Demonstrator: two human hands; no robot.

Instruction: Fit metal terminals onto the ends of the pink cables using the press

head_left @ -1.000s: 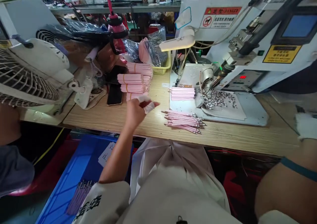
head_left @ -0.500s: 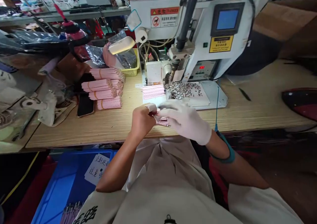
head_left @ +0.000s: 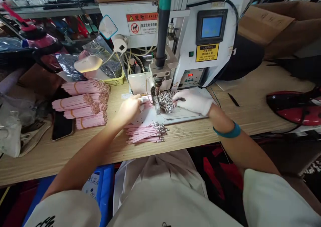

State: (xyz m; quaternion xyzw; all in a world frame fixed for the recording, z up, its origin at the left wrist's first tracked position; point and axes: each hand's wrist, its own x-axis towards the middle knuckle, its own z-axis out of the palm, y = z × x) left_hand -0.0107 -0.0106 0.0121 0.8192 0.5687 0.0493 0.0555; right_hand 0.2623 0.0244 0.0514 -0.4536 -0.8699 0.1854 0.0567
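At the press head [head_left: 157, 86], a strip [head_left: 146, 100] is being pinched by the left hand [head_left: 128, 108], long axis pointing rightward at it. The gloved right hand [head_left: 194, 101] is being rested on clips [head_left: 165, 102] opposite, grip indiscernible.

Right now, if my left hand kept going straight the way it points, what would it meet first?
Most likely the machine's press tip, close ahead of your left hand. The heap of small metal pieces lies just beyond it. Depth is hard to judge from this view.
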